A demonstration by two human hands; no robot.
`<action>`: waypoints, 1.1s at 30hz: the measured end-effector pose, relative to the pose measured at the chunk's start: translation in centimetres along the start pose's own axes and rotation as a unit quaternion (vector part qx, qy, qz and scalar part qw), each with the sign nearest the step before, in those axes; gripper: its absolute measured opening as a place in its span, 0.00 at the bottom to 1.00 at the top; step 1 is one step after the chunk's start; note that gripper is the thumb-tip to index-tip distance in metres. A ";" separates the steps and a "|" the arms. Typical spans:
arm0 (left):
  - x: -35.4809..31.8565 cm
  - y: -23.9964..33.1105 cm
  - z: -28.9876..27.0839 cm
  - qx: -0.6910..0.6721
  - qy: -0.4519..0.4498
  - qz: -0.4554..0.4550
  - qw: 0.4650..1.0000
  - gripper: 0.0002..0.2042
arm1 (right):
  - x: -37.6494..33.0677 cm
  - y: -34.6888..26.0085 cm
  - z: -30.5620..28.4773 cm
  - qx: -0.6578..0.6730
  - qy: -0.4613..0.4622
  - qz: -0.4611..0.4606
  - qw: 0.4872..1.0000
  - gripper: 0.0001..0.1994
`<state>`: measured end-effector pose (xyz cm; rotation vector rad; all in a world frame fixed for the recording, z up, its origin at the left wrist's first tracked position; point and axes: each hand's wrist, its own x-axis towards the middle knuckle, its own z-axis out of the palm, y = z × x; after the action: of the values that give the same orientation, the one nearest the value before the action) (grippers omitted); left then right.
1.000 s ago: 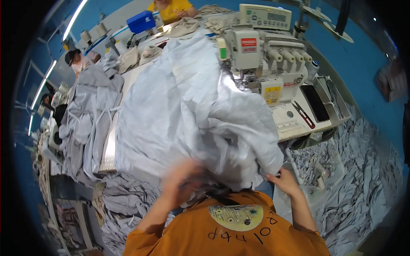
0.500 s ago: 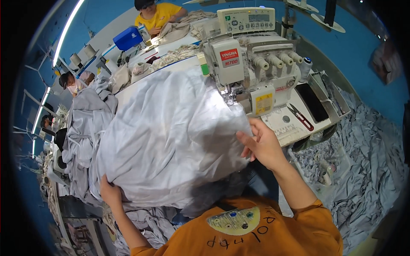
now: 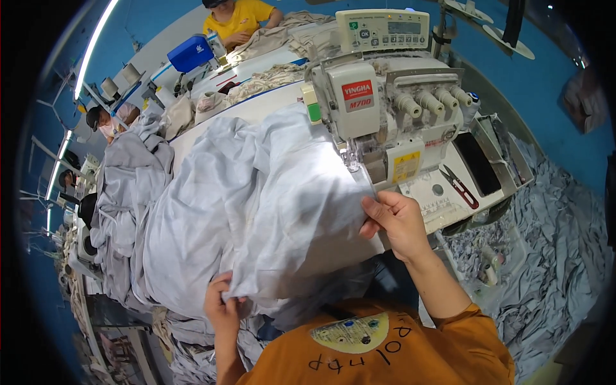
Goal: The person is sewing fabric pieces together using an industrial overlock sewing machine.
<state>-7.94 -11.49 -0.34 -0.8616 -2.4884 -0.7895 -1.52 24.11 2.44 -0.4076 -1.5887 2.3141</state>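
Observation:
A large light grey cloth (image 3: 282, 212) spreads over the table and runs up under the presser foot of a white overlock machine (image 3: 356, 102). The machine's lamp lights the cloth near the needle. At the cloth's right edge, just below the foot, my right hand (image 3: 399, 226) pinches the fabric between thumb and fingers. My left hand (image 3: 222, 303) grips the near edge, closer to my body, and the fabric bunches into folds above it. Some of the left fingers are hidden by the cloth.
Thread snips (image 3: 461, 187) and a black phone (image 3: 477, 163) lie right of the machine. More grey fabric heaps at the left (image 3: 131, 186) and far right (image 3: 558, 250). A plastic bin of scraps (image 3: 484, 256) stands below. Co-workers sit beyond, one in a yellow shirt (image 3: 240, 22).
My left hand has moved right along the near edge, gathering the cloth into folds. My right hand holds the edge a little lower and further right. The view has shifted slightly.

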 end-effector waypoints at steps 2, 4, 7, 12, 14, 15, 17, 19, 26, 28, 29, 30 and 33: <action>0.0 0.1 -0.2 -0.301 0.023 -0.313 0.900 0.07 | 0.1 0.0 -0.1 0.013 -0.003 0.003 1.000 0.13; 0.7 0.5 -0.1 -0.256 0.037 -0.163 0.952 0.07 | 0.1 -0.2 -0.2 0.022 -0.006 0.007 1.000 0.13; 3.2 0.7 0.1 -0.417 0.108 -0.148 0.890 0.16 | 0.1 -0.5 -0.4 0.027 -0.008 0.023 0.999 0.11; 7.7 1.1 -0.1 -0.441 0.103 -0.040 0.891 0.15 | 0.2 -0.9 -0.5 0.031 -0.026 0.031 0.999 0.09; 9.4 1.8 0.0 -0.475 0.137 -0.033 0.868 0.15 | 0.2 -0.9 -0.5 0.033 -0.024 0.034 0.999 0.08; 10.3 2.1 0.2 -0.505 0.143 -0.017 0.851 0.15 | 0.2 -0.9 -0.5 0.032 -0.025 0.039 0.998 0.08; 11.8 2.8 0.2 -0.504 0.157 -0.029 0.849 0.16 | 0.3 -0.8 -0.5 0.032 -0.024 0.036 0.999 0.08; 13.3 3.3 0.3 -0.519 0.166 -0.003 0.838 0.15 | 0.3 -0.8 -0.5 0.029 -0.023 0.035 0.999 0.08; 18.5 3.3 -0.3 -0.448 0.208 0.002 0.869 0.13 | 0.3 -1.0 -0.4 0.018 -0.019 0.035 0.999 0.08; 20.2 2.9 -0.8 -0.433 0.185 0.029 0.882 0.12 | 0.3 -1.0 -0.4 0.018 -0.019 0.036 0.999 0.08; 21.1 2.6 -1.1 -0.418 0.193 0.038 0.887 0.10 | 0.3 -1.0 -0.4 0.016 -0.018 0.033 0.999 0.08; 21.8 2.4 -1.2 -0.410 0.196 0.031 0.890 0.10 | 0.3 -1.0 -0.4 0.013 -0.017 0.031 0.999 0.08; 23.9 2.1 -1.6 -0.410 0.193 0.063 0.889 0.08 | 0.3 -1.1 -0.5 0.019 -0.020 0.036 0.999 0.08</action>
<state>-23.83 -0.65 14.11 -0.9735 -1.6903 -1.8148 -1.52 25.00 3.26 -0.4198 -1.5697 2.4163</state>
